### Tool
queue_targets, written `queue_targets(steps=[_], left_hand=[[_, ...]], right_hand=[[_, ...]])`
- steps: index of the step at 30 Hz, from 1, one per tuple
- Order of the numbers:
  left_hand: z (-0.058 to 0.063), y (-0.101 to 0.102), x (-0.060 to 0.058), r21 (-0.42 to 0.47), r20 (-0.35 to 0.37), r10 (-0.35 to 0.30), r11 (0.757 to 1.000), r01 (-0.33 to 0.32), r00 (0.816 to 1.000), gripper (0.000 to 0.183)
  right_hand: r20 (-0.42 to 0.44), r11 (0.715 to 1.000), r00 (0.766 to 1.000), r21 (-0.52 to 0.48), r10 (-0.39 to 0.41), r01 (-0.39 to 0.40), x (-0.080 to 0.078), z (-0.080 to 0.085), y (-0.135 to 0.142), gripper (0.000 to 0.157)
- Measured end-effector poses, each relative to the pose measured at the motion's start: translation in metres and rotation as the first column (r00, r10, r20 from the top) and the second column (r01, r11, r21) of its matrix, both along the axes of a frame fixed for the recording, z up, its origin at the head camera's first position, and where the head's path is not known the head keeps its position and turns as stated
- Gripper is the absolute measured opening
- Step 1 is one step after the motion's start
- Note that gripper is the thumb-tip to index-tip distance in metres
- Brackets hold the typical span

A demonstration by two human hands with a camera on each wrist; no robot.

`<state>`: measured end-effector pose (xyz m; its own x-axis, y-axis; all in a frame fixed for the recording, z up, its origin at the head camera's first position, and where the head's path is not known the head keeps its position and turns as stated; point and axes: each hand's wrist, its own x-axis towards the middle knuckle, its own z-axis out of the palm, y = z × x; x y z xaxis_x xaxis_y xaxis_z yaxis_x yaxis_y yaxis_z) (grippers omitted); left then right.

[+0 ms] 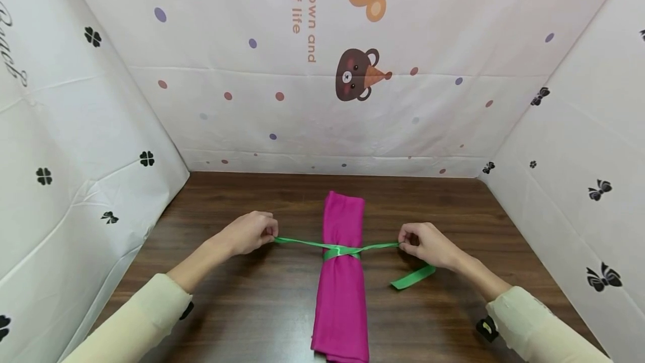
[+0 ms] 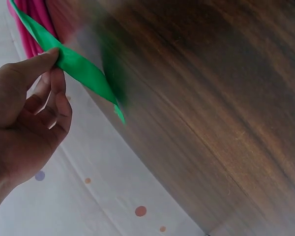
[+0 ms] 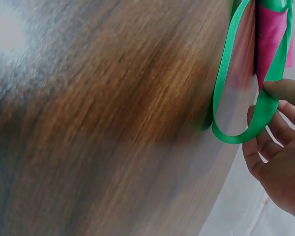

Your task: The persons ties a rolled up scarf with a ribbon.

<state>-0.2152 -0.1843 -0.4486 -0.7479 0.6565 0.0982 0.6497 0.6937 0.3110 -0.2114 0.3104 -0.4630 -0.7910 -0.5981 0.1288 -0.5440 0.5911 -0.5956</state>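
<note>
A folded magenta cloth (image 1: 341, 296) lies lengthwise on the table, cinched near its middle by a green ribbon (image 1: 342, 251) that crosses over itself on top. To the left of the cloth, my left hand (image 1: 252, 231) pinches one ribbon end between thumb and fingers; a short tail hangs past the fingertips in the left wrist view. On the other side my right hand (image 1: 428, 244) pinches the opposite length. Both stretches run nearly straight from the crossing to the hands. Beyond the right fingers the ribbon loops back, its loose tail (image 1: 413, 278) lying beneath that hand.
The dark wooden table (image 1: 227, 307) is bounded by a white patterned sheet (image 1: 282, 122) at the back. Similar white sheets rise on the left (image 1: 75, 122) and right (image 1: 569, 144). A dark wrist strap (image 1: 486, 328) shows by the right sleeve.
</note>
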Motion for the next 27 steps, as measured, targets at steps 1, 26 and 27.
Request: queue_targets(steps=[1,26,27], left_hand=[[0.0,0.0,0.0,0.001,0.005,-0.001,1.0,0.001,1.0,0.014],[-0.009,0.005,0.007,0.017,0.067,0.023,1.0,-0.025,0.998,0.015],[-0.008,0.005,0.007,0.022,0.068,0.028,0.999,-0.03,0.997,0.015]], right_hand=[[-0.004,1.0,1.0,0.0,-0.002,0.002,0.0,0.0,0.0,0.016],[-0.027,0.999,0.999,-0.007,-0.031,0.031,0.002,0.003,-0.005,0.011],[-0.024,0.999,0.999,-0.008,-0.034,0.034,0.002,0.003,-0.004,0.011]])
